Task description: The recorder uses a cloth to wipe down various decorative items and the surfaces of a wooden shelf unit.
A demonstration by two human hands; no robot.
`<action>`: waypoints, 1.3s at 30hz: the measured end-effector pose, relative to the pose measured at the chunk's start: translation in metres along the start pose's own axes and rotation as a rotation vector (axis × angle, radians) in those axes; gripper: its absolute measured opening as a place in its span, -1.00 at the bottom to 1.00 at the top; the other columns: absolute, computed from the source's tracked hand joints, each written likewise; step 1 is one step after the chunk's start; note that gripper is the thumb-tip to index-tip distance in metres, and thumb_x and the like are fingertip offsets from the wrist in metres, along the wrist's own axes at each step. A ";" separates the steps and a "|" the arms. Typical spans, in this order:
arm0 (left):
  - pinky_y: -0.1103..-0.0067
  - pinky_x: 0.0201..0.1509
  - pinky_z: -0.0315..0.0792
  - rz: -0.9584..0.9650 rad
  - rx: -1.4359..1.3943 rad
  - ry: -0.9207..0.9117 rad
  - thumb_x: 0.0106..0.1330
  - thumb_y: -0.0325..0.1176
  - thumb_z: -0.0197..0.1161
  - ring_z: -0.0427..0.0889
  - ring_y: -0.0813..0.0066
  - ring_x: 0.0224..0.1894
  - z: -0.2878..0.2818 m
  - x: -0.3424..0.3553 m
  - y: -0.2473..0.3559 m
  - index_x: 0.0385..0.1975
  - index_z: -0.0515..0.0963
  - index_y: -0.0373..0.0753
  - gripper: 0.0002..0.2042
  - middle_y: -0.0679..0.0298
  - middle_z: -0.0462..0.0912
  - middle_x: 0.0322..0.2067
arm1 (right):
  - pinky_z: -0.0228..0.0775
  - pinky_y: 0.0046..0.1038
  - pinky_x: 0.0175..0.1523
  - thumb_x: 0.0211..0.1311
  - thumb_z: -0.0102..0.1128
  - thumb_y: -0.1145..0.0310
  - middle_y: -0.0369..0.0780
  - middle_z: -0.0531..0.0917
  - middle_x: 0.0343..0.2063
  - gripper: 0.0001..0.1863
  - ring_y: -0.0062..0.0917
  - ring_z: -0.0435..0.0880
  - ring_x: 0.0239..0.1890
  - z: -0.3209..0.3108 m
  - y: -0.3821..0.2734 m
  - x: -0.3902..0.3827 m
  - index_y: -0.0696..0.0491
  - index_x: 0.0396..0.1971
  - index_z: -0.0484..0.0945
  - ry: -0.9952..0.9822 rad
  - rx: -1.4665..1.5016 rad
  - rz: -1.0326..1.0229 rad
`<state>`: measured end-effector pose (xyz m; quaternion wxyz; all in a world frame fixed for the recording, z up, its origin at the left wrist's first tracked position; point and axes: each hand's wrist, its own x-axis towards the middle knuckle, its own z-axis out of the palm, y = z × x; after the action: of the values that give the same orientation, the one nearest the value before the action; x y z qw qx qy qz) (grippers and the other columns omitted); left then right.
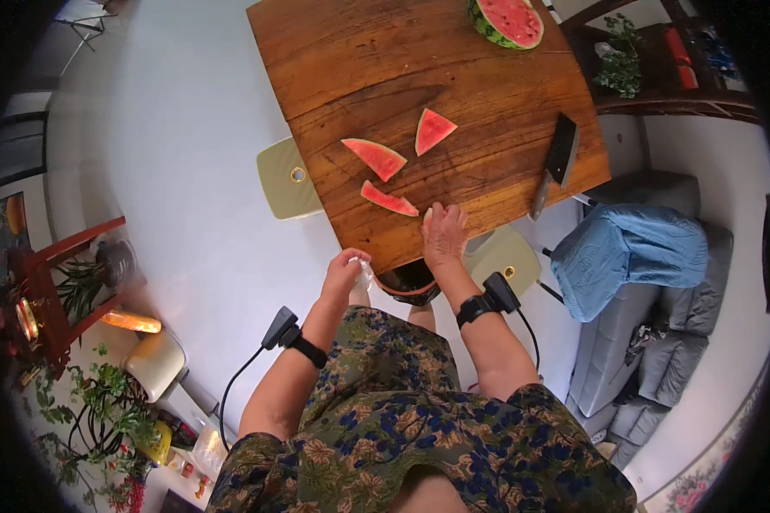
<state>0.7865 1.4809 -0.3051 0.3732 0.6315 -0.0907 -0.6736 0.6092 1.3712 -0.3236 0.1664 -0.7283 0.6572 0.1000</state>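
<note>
At the near edge of the wooden table [488, 111], my right hand [445, 231] is closed with its fingertips at the tabletop. A small pale bit shows at those fingers, too small to name. My left hand [342, 272], just off the table's near left corner, is closed on a crumpled white wad [364, 272], tissue or thin plastic. Three cut watermelon slices lie beyond my hands: a thin slice [389, 199] nearest, a longer wedge [375, 160] behind it, and a triangular wedge [435, 132] to the right. A bin with a dark liner [409, 280] stands below, between my hands.
A cleaver [558, 162] lies near the table's right edge. A large cut watermelon [509, 21] sits at the far side. Pale stools [284, 184] stand at the left and under the near edge. A blue cloth [629, 252] drapes beside a grey sofa [612, 359] on the right.
</note>
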 end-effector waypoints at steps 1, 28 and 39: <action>0.71 -0.53 0.25 -0.003 -0.010 -0.010 -0.03 -0.48 -0.05 0.41 0.61 -0.56 0.003 0.000 0.003 -0.40 0.46 -0.26 -0.81 0.34 0.47 -0.55 | 0.37 -0.21 -0.17 -0.03 0.19 0.28 -0.16 0.32 -0.16 -0.60 -0.31 0.24 0.03 0.001 0.000 -0.008 -0.02 -0.18 0.28 0.007 0.012 0.007; 0.42 -0.20 0.38 0.590 0.865 0.293 0.06 -0.41 0.09 0.49 0.14 -0.28 0.023 0.104 0.057 -0.29 0.49 -0.23 -0.79 0.11 0.44 -0.33 | 0.19 -0.22 0.02 0.04 0.00 0.51 0.01 0.33 -0.09 -0.56 -0.12 0.32 -0.05 0.004 -0.012 0.006 0.15 -0.01 0.23 -0.093 0.701 -0.079; 0.45 -0.13 0.35 0.554 0.775 0.250 0.09 -0.44 0.10 0.46 0.16 -0.24 0.042 0.063 0.008 -0.15 0.41 -0.28 -0.71 0.09 0.39 -0.27 | 0.31 -0.35 -0.08 0.04 -0.02 0.41 -0.07 0.49 -0.29 -0.75 -0.25 0.48 -0.20 0.024 0.000 -0.029 0.18 -0.28 0.50 0.009 0.858 0.081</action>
<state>0.7562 1.4214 -0.3419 0.2839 0.7520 -0.4535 -0.3851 0.6077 1.4073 -0.3357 0.4473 -0.5671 0.6680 -0.1791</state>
